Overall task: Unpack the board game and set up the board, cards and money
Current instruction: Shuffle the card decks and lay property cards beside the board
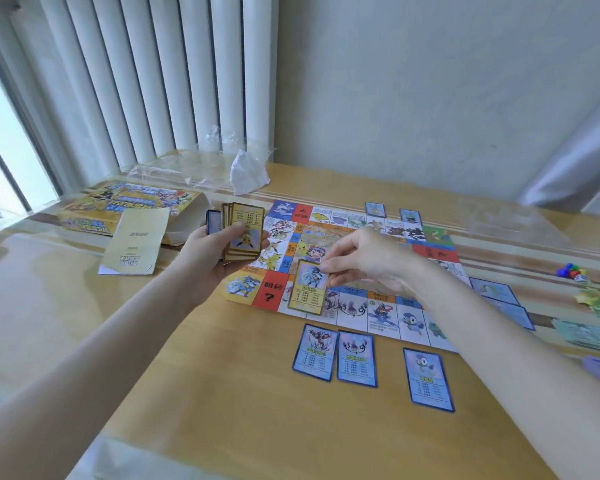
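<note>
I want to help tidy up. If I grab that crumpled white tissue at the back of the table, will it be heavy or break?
The tissue looks thin and crumpled, so it is probably very light and floppy. It sits in loose folds, so it would likely squash in your hand rather than break. A push might just slide it along the smooth table.

- Two bare forearms come in from the lower left and lower right of the frame.
- No sleeve covers either arm as far as the frame edges.
- The left hand [219,252] and right hand [364,261] are bare: no glove, ring, watch or bracelet shows.
</note>
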A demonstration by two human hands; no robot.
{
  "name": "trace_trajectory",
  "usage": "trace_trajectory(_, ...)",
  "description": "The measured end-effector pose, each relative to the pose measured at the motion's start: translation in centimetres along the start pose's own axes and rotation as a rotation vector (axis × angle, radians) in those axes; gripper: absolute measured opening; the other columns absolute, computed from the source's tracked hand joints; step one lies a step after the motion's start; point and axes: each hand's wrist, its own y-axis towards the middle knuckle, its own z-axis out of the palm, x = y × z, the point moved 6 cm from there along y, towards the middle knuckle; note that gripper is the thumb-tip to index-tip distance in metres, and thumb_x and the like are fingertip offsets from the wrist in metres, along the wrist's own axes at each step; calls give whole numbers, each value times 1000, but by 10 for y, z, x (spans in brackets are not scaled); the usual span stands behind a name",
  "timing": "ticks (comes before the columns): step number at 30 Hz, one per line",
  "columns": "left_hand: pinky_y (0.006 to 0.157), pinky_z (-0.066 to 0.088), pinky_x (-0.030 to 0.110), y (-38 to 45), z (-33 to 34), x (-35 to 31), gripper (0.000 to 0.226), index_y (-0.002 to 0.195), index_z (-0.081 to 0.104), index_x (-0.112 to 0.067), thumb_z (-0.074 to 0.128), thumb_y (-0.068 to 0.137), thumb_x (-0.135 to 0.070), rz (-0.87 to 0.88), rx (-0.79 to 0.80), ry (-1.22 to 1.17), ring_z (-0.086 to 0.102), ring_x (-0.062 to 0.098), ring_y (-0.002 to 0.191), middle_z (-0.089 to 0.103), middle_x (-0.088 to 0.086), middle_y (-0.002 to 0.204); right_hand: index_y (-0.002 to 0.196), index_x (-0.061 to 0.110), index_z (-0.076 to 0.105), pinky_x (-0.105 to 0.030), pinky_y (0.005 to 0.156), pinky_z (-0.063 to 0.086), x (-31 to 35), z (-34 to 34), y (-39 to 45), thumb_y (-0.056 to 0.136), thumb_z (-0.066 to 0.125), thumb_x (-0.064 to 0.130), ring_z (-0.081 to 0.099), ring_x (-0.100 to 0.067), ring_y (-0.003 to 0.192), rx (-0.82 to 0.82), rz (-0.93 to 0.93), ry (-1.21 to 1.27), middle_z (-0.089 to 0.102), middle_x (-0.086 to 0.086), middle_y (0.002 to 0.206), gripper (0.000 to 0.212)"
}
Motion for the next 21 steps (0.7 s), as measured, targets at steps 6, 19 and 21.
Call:
trace_trajectory(6,72,59,29,2,-15,4,32,122,52,1,52,94,-15,-3,-3,-13,70,24,93,70,16,105,82,-5,68,-19,59,56,8,16,14,79,68,-3,66,-15,55,29,-29,-30,67,-11,66,3)
trace_trajectory(19,69,58,27,7,-63,-19,11,99,59,-9,50,95,-14,81,-127,-17,72,20,83,74,9,87,74,2,62,-26,66,58,28,91,79,79,70,-4,65,-13,49,-9,-109,-103,66,-9,66,10)
trace_trajectory(21,65,59,26,7,-78,-20,10,99,59,-9,52,94,-14,71,-167,-28,72,20,79,73,9,86,75,2,62,-29,69,59,29,107,92,79,70,-4,67,-17,53,-12,-100,-118,67,-13,71,10)
